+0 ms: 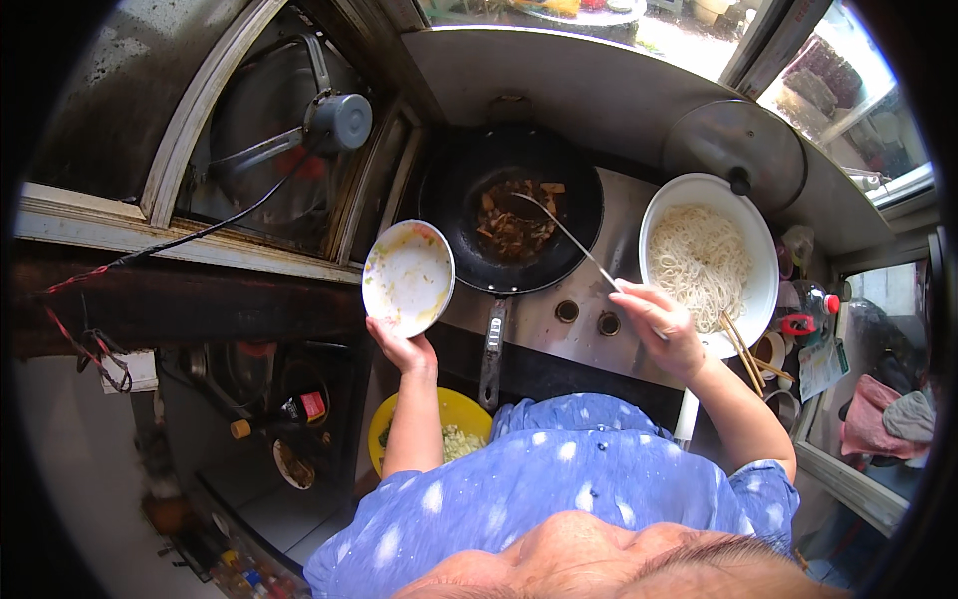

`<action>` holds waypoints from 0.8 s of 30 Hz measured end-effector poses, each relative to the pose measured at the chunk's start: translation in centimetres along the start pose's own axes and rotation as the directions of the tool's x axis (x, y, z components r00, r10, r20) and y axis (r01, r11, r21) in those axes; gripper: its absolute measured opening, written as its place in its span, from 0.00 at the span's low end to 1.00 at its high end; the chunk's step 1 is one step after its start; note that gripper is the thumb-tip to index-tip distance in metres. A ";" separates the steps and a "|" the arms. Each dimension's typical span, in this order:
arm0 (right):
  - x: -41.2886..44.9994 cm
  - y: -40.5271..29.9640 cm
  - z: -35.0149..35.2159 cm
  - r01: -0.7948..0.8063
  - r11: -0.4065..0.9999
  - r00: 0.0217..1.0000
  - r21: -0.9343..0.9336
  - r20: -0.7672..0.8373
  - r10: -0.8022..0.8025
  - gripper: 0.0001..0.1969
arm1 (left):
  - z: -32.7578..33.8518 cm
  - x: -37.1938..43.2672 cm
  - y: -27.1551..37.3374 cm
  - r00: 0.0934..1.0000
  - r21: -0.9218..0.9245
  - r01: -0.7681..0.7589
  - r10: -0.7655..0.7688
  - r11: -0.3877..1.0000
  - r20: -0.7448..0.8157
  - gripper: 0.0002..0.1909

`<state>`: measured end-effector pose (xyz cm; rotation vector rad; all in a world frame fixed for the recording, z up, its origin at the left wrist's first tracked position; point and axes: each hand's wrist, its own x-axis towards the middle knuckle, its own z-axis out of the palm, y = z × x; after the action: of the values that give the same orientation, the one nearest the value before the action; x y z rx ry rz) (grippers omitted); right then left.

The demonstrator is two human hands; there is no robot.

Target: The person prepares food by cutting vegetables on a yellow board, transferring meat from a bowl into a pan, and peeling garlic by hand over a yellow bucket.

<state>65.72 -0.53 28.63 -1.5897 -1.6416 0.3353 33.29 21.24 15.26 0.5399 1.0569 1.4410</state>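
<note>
My left hand (404,347) holds a white bowl (408,277) by its lower rim, tilted at the left edge of the wok. Food residue streaks its inside, which has a coloured floral pattern. In my right hand (662,326) is the thin metal handle of a utensil (576,241), probably a spatula or ladle. Its far end reaches into the black wok (464,239), among browned food pieces (516,224) in dark sauce; the head's exact shape is unclear. The wok sits on a stainless steel gas stove (539,318), its handle pointing towards me.
Right of the wok stands a white pan (765,262) of pale noodles (696,254), wooden chopsticks (741,352) at its rim. A glass lid (718,142) leans behind it. Below my left forearm is a yellow bowl (464,408) of chopped vegetables. An exhaust fan (340,122) occupies the left window.
</note>
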 end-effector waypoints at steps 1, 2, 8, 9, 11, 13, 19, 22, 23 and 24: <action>-0.1 0.6 0.7 0.046 0.997 0.997 -0.060 0.062 -0.043 0.21 | -1.3 -0.3 -0.3 1.000 -0.016 -0.003 0.003 1.000 0.001 0.32; 0.1 0.8 1.1 0.093 0.987 0.993 -0.130 0.091 -0.081 0.22 | -2.6 -0.7 -0.6 1.000 -0.012 0.003 -0.003 1.000 0.011 0.34; -0.5 -0.2 2.4 0.214 0.948 0.965 -0.237 0.201 -0.168 0.19 | -7.0 -3.4 -2.1 0.975 0.007 0.011 -0.009 1.000 -0.221 0.36; -0.4 -0.5 2.2 0.261 0.939 0.953 -0.223 0.215 -0.214 0.19 | -7.6 -3.8 -2.4 0.964 0.027 0.014 -0.007 1.000 -0.267 0.36; -0.1 -0.6 2.4 0.250 0.944 0.953 -0.215 0.226 -0.201 0.19 | -8.9 -4.0 -3.3 0.962 0.053 0.004 0.011 0.999 -0.271 0.35; 0.1 -0.3 2.7 0.234 0.948 0.955 -0.216 0.234 -0.183 0.19 | -9.3 -4.3 -4.2 0.939 0.104 0.044 -0.005 0.994 -0.343 0.34; -1.0 0.3 3.0 0.374 0.890 0.895 -0.261 0.353 -0.272 0.21 | -10.8 -3.2 -6.9 0.929 0.081 0.093 -0.057 0.992 -0.366 0.31; -0.5 -0.9 1.5 0.324 0.909 0.916 -0.262 0.329 -0.231 0.21 | -10.9 -2.6 -7.7 0.931 0.089 0.103 -0.064 0.991 -0.359 0.29; -0.2 -1.0 1.5 0.280 0.927 0.937 -0.249 0.282 -0.207 0.21 | -10.7 -2.4 -7.8 0.931 0.087 0.105 -0.067 0.991 -0.359 0.29; 0.4 -1.0 1.6 0.264 0.926 0.945 -0.270 0.266 -0.192 0.23 | -10.8 -2.1 -8.1 0.926 0.094 0.094 -0.052 0.991 -0.375 0.29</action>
<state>63.96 0.24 28.44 -1.5999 -2.1260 0.1570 29.02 15.18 3.81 0.3040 1.4496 1.4569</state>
